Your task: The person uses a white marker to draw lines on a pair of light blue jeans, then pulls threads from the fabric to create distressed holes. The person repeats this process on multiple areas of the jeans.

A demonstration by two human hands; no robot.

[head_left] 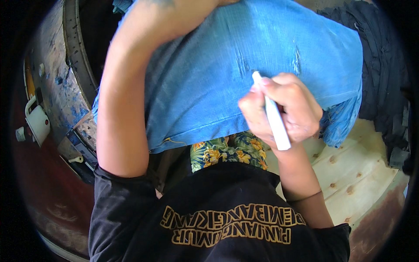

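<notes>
- Note dark fabric pile (376, 61) beyond and to the right of the right hand (301, 102), pale knotted sheet (353, 183) on the body side of those fingers, and paint-stained panel (48, 39) well to their left.
- Locate blue cloth (187, 83) directly under the right fingers, spread leftward to the left forearm (124, 109).
- Observe right hand gripping white pen-shaped tool (278, 124) with closed fingers, pinching near the tip; rear end directed toward the body.
- Find left hand (183, 15) at the far edge of view, well beyond and left of the right fingers; cannot tell finger state, with fingertips cut off.
- Identify worn streaks (241, 63) just beyond and left of the pinch, and frayed slit (297, 59) just beyond the right knuckles.
- Keep the pinch close to the tip, probably best for fine control.
- Tension cloth evenly near the tip to limit puckering.
- Confirm tip contact before pressing; not certain from this angle.
- Apply light pressure; avoid snagging loose threads.
</notes>
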